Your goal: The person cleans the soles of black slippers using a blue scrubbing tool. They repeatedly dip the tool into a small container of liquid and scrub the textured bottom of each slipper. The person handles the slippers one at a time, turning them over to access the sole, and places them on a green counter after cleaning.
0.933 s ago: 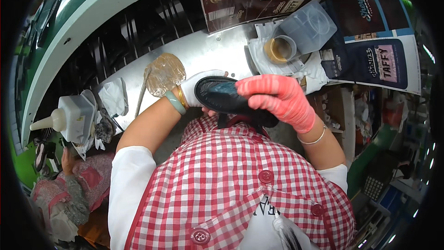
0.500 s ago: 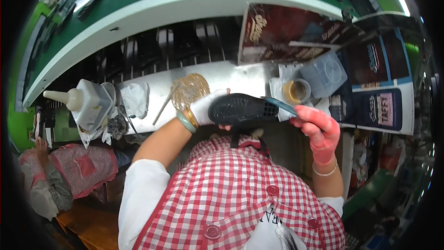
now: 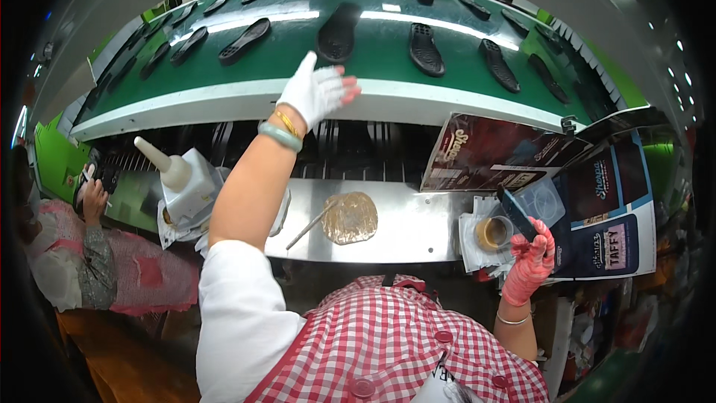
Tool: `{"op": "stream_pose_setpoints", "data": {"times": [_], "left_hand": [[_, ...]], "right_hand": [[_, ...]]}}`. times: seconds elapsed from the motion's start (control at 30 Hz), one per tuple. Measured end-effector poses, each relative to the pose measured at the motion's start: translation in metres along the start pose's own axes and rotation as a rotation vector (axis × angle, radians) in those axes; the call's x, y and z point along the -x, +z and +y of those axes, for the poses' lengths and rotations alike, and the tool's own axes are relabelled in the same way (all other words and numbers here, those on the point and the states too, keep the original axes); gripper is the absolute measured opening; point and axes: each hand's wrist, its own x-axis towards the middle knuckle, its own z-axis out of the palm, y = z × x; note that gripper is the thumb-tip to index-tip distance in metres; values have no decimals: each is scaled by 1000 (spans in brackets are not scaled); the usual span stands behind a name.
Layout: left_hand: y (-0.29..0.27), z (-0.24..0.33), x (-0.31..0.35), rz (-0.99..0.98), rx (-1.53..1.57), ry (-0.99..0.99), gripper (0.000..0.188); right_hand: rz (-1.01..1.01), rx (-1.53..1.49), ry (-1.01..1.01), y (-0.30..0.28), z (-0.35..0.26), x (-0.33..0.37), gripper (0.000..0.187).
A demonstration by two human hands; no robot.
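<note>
My left hand, in a white glove, reaches over the near rim of the green conveyor with its fingers stretched out and holds nothing. Just beyond its fingertips a black shoe sole, slightly blurred, lies on the belt. In a red-stained glove, my right hand is closed round a flat, dark teal tool; what its working end looks like cannot be made out. Close to that tool stands a clear cup with an amber-brown content. More black soles are spread along the conveyor.
On the metal bench lies a round, shiny amber pad with a thin stick across it. A white spouted bottle stands left. Printed cardboard and a translucent tub are right. Another person's hand shows far left.
The black sole has gone from my left hand onto the belt, and that hand has moved forward and opened. My right hand keeps the teal tool, now pointing up. The view has tilted up.
</note>
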Motion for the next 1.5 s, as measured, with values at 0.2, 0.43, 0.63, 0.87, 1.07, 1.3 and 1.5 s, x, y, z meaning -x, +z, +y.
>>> {"op": "stream_pose_setpoints", "data": {"times": [0.2,0.43,0.63,0.87,1.07,1.3,1.5], "left_hand": [[-101,77,-50,697,-1419,1270,34],[-243,181,-118,972,-1934,414,86],[-279,207,-127,796,-1838,433,74],[-127,79,-9,401,-549,778,49],[-17,-139,102,-174,-509,527,94],[-4,-247,124,-202,-191,-355,62],[7,-283,119,-268,-57,-519,47]], "right_hand": [[91,-30,145,-11,8,11,25],[233,-23,434,-27,12,19,21],[431,110,373,-75,41,28,24],[454,221,468,-108,76,22,30],[319,304,579,-109,105,9,31],[194,351,667,-112,133,-7,33],[161,343,693,-115,132,-13,30]]}}
